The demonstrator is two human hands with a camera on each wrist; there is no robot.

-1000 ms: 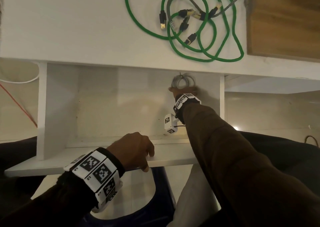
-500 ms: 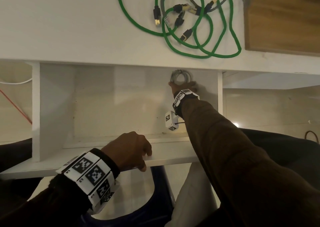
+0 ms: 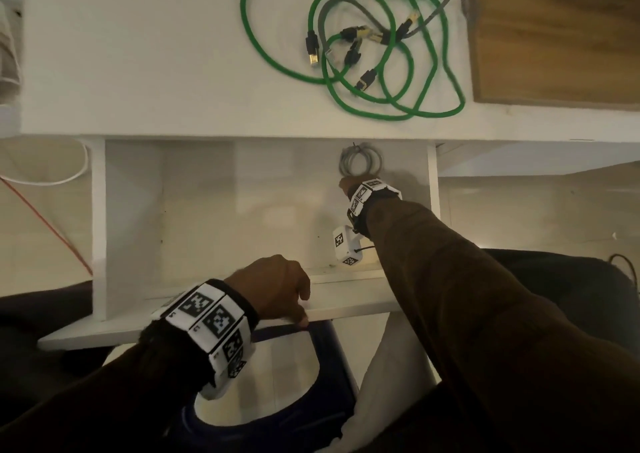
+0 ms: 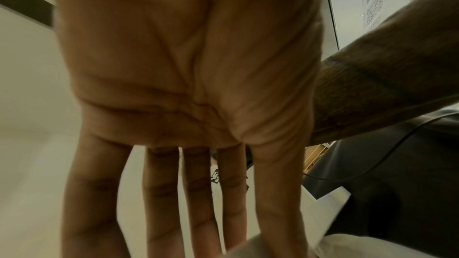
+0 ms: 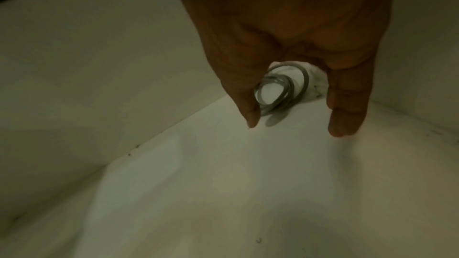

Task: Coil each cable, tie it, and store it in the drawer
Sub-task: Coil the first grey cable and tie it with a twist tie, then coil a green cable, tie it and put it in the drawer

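Note:
The white drawer (image 3: 98, 227) stands pulled out under the desk. A grey cable coil (image 3: 361, 162) lies in its back right corner. My right hand (image 3: 346, 184) reaches deep into the drawer, just in front of the coil. In the right wrist view the hand (image 5: 298, 127) hangs with relaxed fingers, and the coil (image 5: 280, 89) shows between thumb and finger, lying on the drawer floor apart from them. My left hand (image 3: 277, 290) rests on the drawer's front edge; its fingers (image 4: 161, 203) look straight. Loose green cables (image 3: 346, 82) tangled with a grey cable (image 3: 433, 13) lie on the desk.
A wooden board (image 3: 554, 37) sits on the desk at the back right. A blue chair edge (image 3: 329, 366) is below the drawer front. A white cable (image 3: 69, 175) and an orange cable (image 3: 45, 224) run along the floor on the left.
My right hand has drawn back a little from the grey coil, which now shows more fully in the corner. The left hand stays on the drawer front.

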